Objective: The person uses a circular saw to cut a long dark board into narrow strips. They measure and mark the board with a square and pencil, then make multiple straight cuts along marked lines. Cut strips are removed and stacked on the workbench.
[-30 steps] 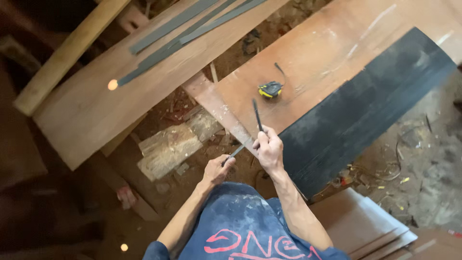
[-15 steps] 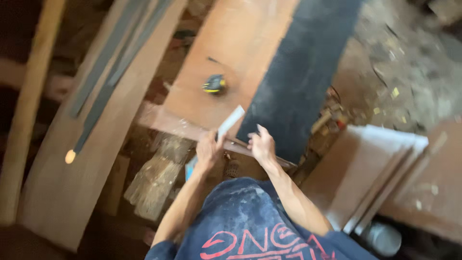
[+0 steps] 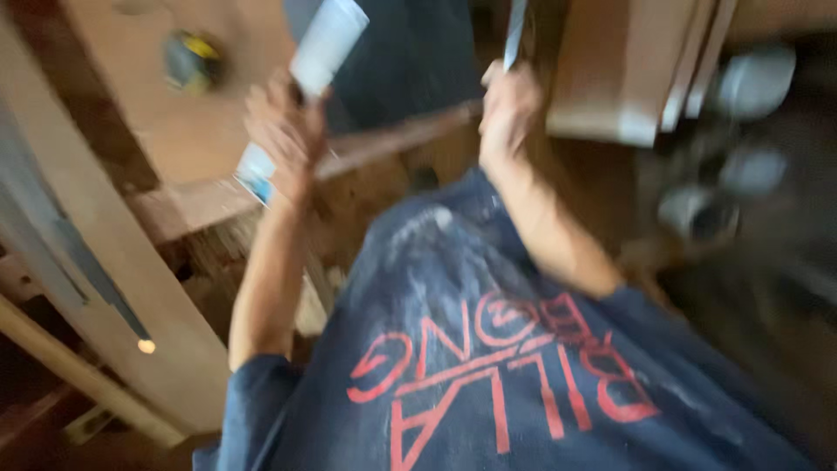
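Observation:
The picture is blurred by motion. My left hand (image 3: 281, 131) is closed around a white flat strip (image 3: 327, 39) that sticks up and to the right out of the fist. My right hand (image 3: 508, 103) grips a thin pale grey strip (image 3: 515, 30) that points straight up. Between the two hands runs a narrow wooden batten (image 3: 397, 139), tilted up to the right. Behind the hands lie a brown board (image 3: 187, 131) and a dark sheet (image 3: 418, 52). A yellow and black tape measure (image 3: 192, 59) rests on the brown board, left of my left hand.
A long pale plank (image 3: 131, 262) slants down the left side, with a wooden pole (image 3: 61, 362) below it. A stack of boards (image 3: 628, 78) stands beyond my right hand. Grey round containers (image 3: 750, 78) sit at the far right. My blue shirt (image 3: 488, 366) fills the bottom.
The view has swung and closed in on the hands. Both hands have moved apart and up off the board, the left still holding the white strip, the right now holding a thin strip upright.

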